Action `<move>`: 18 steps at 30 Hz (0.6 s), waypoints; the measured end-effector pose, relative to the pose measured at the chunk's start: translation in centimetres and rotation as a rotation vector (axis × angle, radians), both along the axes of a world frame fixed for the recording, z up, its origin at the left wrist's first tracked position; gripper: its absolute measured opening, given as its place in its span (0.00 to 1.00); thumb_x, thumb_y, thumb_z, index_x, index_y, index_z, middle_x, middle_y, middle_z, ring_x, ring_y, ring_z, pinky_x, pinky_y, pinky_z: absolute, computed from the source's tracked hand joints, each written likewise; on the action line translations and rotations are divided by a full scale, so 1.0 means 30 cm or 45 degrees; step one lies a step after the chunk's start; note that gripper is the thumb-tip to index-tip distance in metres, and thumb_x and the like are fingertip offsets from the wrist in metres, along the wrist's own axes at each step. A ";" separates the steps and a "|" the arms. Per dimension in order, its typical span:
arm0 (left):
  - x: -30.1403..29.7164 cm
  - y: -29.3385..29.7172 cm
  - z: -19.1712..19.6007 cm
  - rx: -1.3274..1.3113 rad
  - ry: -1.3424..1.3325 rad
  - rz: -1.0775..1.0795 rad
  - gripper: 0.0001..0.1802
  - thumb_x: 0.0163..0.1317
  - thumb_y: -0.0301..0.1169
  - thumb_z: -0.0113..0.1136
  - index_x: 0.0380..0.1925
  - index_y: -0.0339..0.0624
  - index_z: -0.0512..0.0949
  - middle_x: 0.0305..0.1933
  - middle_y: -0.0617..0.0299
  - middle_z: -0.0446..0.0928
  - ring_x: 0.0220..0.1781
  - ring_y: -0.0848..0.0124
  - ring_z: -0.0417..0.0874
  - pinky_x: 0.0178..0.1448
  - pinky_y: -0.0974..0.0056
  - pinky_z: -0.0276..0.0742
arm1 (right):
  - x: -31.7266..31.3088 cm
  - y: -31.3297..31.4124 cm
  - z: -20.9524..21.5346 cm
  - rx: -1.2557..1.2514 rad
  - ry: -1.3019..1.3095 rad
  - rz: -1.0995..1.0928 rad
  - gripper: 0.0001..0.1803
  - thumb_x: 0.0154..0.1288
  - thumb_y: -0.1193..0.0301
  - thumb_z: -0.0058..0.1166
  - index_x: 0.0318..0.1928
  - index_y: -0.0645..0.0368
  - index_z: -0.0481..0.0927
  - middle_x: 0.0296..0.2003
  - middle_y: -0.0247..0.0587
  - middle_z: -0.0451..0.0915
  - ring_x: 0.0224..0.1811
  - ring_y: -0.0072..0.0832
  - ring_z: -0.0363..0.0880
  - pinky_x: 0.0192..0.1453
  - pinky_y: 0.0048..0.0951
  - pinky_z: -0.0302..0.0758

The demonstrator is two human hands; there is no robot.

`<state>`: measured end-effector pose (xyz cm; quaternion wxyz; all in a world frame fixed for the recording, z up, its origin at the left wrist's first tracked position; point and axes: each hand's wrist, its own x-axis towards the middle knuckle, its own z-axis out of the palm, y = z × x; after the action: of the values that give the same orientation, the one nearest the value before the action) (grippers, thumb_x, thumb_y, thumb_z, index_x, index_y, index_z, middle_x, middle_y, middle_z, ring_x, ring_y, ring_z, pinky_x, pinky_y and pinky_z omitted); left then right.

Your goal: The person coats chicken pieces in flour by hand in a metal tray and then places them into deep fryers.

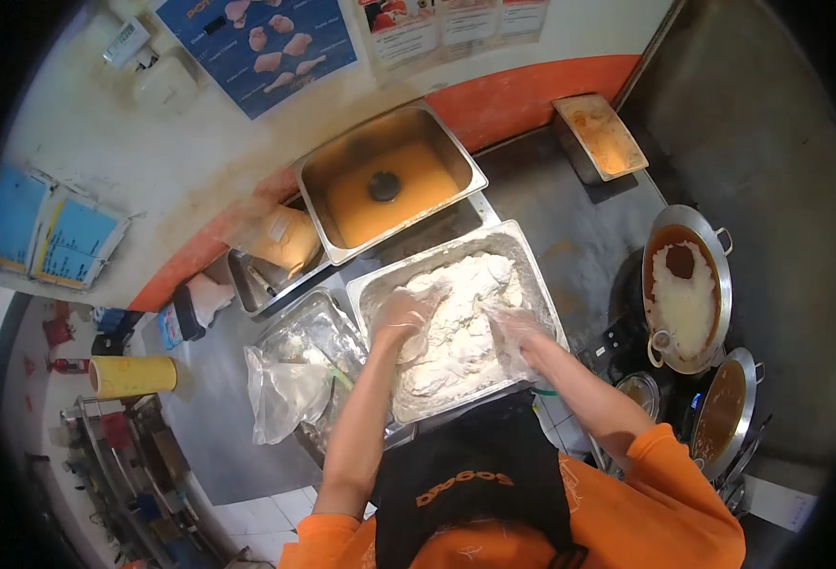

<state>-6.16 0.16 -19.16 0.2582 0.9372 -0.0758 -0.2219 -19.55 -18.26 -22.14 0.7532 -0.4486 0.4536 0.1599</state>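
Note:
A deep metal tray (546, 284) in front of me holds white flour with lumpy flour-coated pieces (470, 327) in it; what is under the coating I cannot make out. Both my hands wear loose clear plastic gloves and reach into this tray. My left hand (407, 318) is at the left part of the heap, touching the flour. Opposite it, my right hand (516, 334) touches the heap's right side. The gloves and flour hide the fingers of both hands, so their grip does not show.
Behind stands a metal pan (342, 248) with orange liquid and a dark round object. A floury tray (290, 313) with a clear plastic bag (283, 394) lies left. At right are two large pans, one with foaming oil (681, 299), another with brown liquid (721, 408). A smaller container (612, 147) stands far right.

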 end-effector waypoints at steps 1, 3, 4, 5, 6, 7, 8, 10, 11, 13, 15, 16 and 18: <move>0.028 -0.006 -0.020 0.012 0.157 -0.107 0.42 0.59 0.66 0.49 0.35 0.29 0.82 0.40 0.39 0.81 0.43 0.49 0.82 0.49 0.52 0.74 | 0.025 0.008 -0.045 -0.089 -0.014 0.082 0.19 0.67 0.63 0.57 0.53 0.60 0.76 0.47 0.41 0.77 0.46 0.26 0.76 0.46 0.27 0.74; 0.048 -0.036 -0.076 -0.008 0.312 -0.214 0.48 0.54 0.74 0.46 0.35 0.32 0.84 0.39 0.38 0.81 0.45 0.46 0.82 0.50 0.50 0.72 | 0.071 0.020 -0.124 -0.185 -0.118 0.176 0.26 0.66 0.57 0.56 0.56 0.63 0.76 0.55 0.45 0.77 0.54 0.28 0.75 0.58 0.29 0.72; 0.043 -0.048 -0.114 -0.004 0.297 -0.214 0.48 0.54 0.74 0.46 0.35 0.32 0.84 0.39 0.38 0.81 0.45 0.46 0.82 0.50 0.50 0.72 | 0.110 0.041 -0.135 -0.186 -0.231 0.196 0.25 0.67 0.56 0.55 0.55 0.63 0.77 0.56 0.45 0.77 0.55 0.28 0.75 0.59 0.29 0.70; 0.021 -0.071 -0.161 -0.084 0.145 -0.071 0.48 0.53 0.75 0.45 0.37 0.34 0.84 0.40 0.39 0.82 0.45 0.47 0.82 0.50 0.50 0.71 | 0.140 0.057 -0.141 -0.186 -0.247 0.190 0.25 0.67 0.56 0.55 0.55 0.63 0.77 0.56 0.45 0.77 0.55 0.28 0.75 0.59 0.29 0.70; 0.028 -0.059 -0.235 -0.159 0.228 -0.014 0.48 0.54 0.75 0.44 0.39 0.35 0.83 0.42 0.40 0.82 0.46 0.47 0.81 0.51 0.49 0.71 | 0.167 0.072 -0.147 -0.362 -0.207 0.303 0.24 0.68 0.57 0.53 0.54 0.63 0.78 0.56 0.46 0.77 0.55 0.28 0.75 0.58 0.29 0.71; 0.035 -0.041 -0.303 -0.235 0.308 0.053 0.48 0.55 0.75 0.42 0.41 0.36 0.83 0.43 0.42 0.82 0.47 0.48 0.81 0.52 0.49 0.70 | 0.189 0.085 -0.140 -0.542 -0.164 0.414 0.23 0.69 0.58 0.52 0.54 0.63 0.78 0.56 0.46 0.77 0.55 0.28 0.75 0.58 0.30 0.71; 0.042 0.006 -0.371 -0.304 0.380 0.146 0.48 0.56 0.75 0.41 0.43 0.38 0.83 0.45 0.43 0.82 0.48 0.48 0.81 0.53 0.49 0.69 | 0.213 0.122 -0.076 -0.543 -0.188 0.430 0.23 0.69 0.58 0.52 0.54 0.63 0.78 0.56 0.46 0.77 0.55 0.28 0.75 0.58 0.30 0.71; 0.051 0.075 -0.409 -0.223 0.334 -0.275 0.42 0.65 0.67 0.37 0.44 0.36 0.81 0.46 0.45 0.81 0.47 0.50 0.80 0.53 0.50 0.70 | 0.192 0.157 0.129 -0.939 0.077 0.955 0.27 0.61 0.53 0.56 0.46 0.67 0.79 0.39 0.51 0.82 0.42 0.35 0.80 0.45 0.40 0.76; 0.049 0.047 -0.358 -0.160 0.366 -0.263 0.37 0.67 0.61 0.38 0.43 0.37 0.81 0.45 0.44 0.81 0.47 0.51 0.80 0.52 0.50 0.71 | 0.141 0.140 0.153 -0.893 -0.124 0.790 0.27 0.59 0.53 0.57 0.44 0.68 0.79 0.37 0.54 0.81 0.40 0.36 0.80 0.44 0.40 0.76; 0.053 0.013 -0.194 -0.004 0.290 -0.489 0.28 0.69 0.52 0.42 0.42 0.37 0.80 0.43 0.45 0.81 0.45 0.53 0.80 0.50 0.52 0.73 | 0.063 0.099 0.203 -0.895 -0.290 0.663 0.25 0.58 0.55 0.58 0.40 0.68 0.79 0.34 0.52 0.81 0.36 0.35 0.80 0.42 0.39 0.76; 0.092 0.039 -0.034 0.100 0.157 -0.694 0.24 0.69 0.48 0.46 0.42 0.38 0.80 0.42 0.46 0.81 0.45 0.54 0.80 0.49 0.54 0.74 | 0.013 0.080 0.201 -0.895 -0.436 0.500 0.17 0.62 0.61 0.58 0.41 0.65 0.79 0.30 0.42 0.80 0.32 0.33 0.80 0.38 0.38 0.76; 0.102 0.046 0.011 0.076 0.088 -0.724 0.22 0.67 0.46 0.49 0.41 0.37 0.80 0.42 0.46 0.81 0.45 0.55 0.80 0.47 0.56 0.75 | -0.021 0.034 0.144 -0.888 -0.440 0.504 0.17 0.62 0.61 0.58 0.41 0.65 0.79 0.30 0.42 0.80 0.32 0.33 0.80 0.38 0.38 0.76; 0.104 0.054 -0.022 0.054 0.020 -0.758 0.20 0.65 0.43 0.52 0.41 0.36 0.80 0.42 0.47 0.81 0.44 0.57 0.80 0.46 0.58 0.76 | -0.061 -0.049 -0.015 -0.377 -0.262 0.259 0.14 0.67 0.64 0.56 0.44 0.63 0.78 0.37 0.39 0.80 0.38 0.31 0.79 0.41 0.36 0.77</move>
<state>-3.06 1.78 -19.80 0.1628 0.8771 -0.3407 -0.2968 -21.39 -19.72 -22.58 0.7014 -0.6119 0.3453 0.1198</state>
